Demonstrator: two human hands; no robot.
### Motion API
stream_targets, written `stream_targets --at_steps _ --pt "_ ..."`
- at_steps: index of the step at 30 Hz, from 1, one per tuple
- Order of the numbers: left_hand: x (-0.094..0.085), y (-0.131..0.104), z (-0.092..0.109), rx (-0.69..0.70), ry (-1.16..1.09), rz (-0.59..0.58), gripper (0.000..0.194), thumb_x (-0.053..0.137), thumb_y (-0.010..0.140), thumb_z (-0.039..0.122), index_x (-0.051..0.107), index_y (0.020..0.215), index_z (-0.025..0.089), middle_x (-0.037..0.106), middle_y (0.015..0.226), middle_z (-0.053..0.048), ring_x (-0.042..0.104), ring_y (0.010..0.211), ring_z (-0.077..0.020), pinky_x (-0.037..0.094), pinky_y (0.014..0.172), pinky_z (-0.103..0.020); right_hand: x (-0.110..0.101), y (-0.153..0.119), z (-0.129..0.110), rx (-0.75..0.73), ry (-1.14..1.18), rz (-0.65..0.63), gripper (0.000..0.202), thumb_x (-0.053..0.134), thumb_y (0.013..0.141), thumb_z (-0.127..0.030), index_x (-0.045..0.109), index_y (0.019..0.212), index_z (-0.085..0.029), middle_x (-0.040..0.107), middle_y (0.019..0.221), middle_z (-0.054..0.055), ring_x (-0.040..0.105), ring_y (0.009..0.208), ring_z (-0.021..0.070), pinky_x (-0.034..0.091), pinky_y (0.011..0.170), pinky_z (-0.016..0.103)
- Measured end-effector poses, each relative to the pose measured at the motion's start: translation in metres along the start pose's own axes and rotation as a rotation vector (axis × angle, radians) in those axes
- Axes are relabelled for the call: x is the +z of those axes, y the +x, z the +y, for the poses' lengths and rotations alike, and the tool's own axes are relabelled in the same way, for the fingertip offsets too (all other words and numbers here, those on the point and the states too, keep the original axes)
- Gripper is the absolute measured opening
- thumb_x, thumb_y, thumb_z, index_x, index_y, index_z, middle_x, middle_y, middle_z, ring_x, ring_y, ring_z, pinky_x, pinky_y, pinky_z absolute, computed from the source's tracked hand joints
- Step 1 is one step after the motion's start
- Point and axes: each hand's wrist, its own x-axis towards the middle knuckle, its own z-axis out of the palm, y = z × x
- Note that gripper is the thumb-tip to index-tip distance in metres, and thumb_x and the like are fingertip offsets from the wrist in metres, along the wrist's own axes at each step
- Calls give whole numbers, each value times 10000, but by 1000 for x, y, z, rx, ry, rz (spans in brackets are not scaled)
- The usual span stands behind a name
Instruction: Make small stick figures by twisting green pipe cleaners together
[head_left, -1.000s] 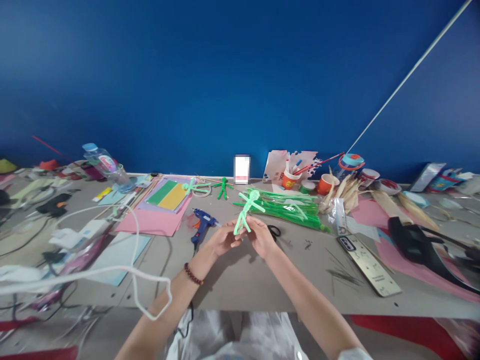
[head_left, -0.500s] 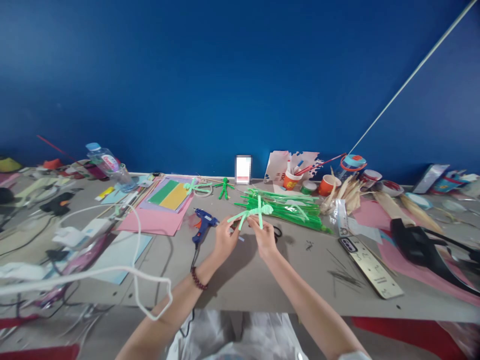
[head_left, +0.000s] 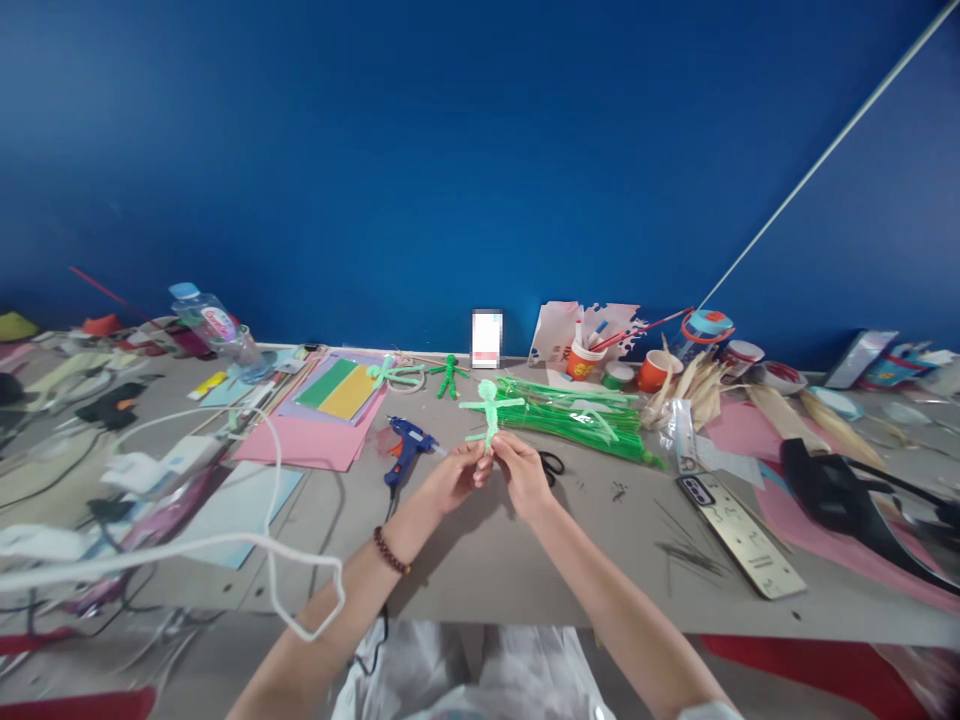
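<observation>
A light green pipe-cleaner figure (head_left: 490,412) stands upright between my hands, its round head at the top and its arms spread sideways. My left hand (head_left: 459,478) pinches it low down by the legs. From the other side my right hand (head_left: 523,474) grips the same lower part, fingers closed. The fingertips hide part of the legs. Black-handled scissors (head_left: 553,466) lie just beyond my right hand. To the left of my hands rests a blue glue gun (head_left: 409,448). Behind them is a bundle of green pipe cleaners (head_left: 577,418).
A dark green figure (head_left: 449,376) and another light green one (head_left: 396,374) are at the back. Coloured sheets (head_left: 330,392) and a bottle (head_left: 214,325) lie left. Right are a pen cup (head_left: 583,360), a phone (head_left: 739,535) and a black object (head_left: 847,500). A white cable (head_left: 274,540) loops in front.
The light green figure has turned from lying sideways, head to the right, to upright with its head up. My hands have come closer together around its legs.
</observation>
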Motion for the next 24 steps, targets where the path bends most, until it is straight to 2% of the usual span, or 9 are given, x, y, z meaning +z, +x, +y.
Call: stream_targets --at_steps 2,5,8,10,12,14,17,21,24 --pt "0 0 1 -59 -55 -31 308 726 620 321 481 551 148 355 465 67 290 393 -31 253 395 -189 1 -1 -3 85 61 -98 282 731 647 -441 648 671 -172 604 590 7 550 515 150 472 508 296" --pt "0 2 -2 -29 0 32 301 693 656 366 499 574 152 379 472 57 314 388 -46 270 383 -201 1 -1 -5 127 110 -147 277 714 670 -441 650 692 -172 591 558 0 516 467 138 450 477 292" --pt "-3 3 -6 118 119 203 282 640 712 416 568 675 146 510 576 8 464 491 -100 362 429 -220 -1 2 -4 38 87 56 241 755 611 -394 678 665 -172 603 590 -2 516 540 127 434 528 267" --pt "-4 2 -7 302 261 389 253 642 722 401 583 730 156 550 652 -3 513 581 -118 394 475 -215 -4 6 -2 -19 44 231 217 782 553 -357 697 640 -177 631 667 3 519 615 122 417 566 248" --pt "-3 0 -7 482 451 521 211 663 716 364 593 751 168 570 698 -4 527 634 -118 412 527 -208 -7 8 -1 -56 -6 319 196 781 535 -341 711 634 -187 647 729 8 515 661 126 401 588 245" --pt "0 -2 -7 549 586 517 194 686 699 336 624 792 177 603 739 -11 537 645 -119 426 569 -213 -7 8 0 -81 -51 314 180 765 554 -348 720 640 -196 642 722 9 501 662 132 390 600 255" --pt "5 -5 -7 552 686 471 201 716 668 309 671 821 187 648 756 -32 562 650 -143 446 615 -241 -6 4 1 -106 -85 284 169 754 573 -358 722 632 -203 617 683 5 488 658 141 382 608 264" --pt "8 -6 -8 575 681 472 139 707 674 286 704 784 201 677 773 -53 590 712 -183 459 687 -277 -3 1 1 -121 -122 263 147 741 598 -363 713 608 -219 600 677 1 486 672 147 379 617 267" --pt "5 -4 -9 510 621 447 160 689 687 306 704 789 184 683 775 -57 600 719 -186 467 687 -280 -5 1 4 -149 -150 253 144 733 618 -364 719 634 -221 609 696 8 505 719 165 389 664 279"
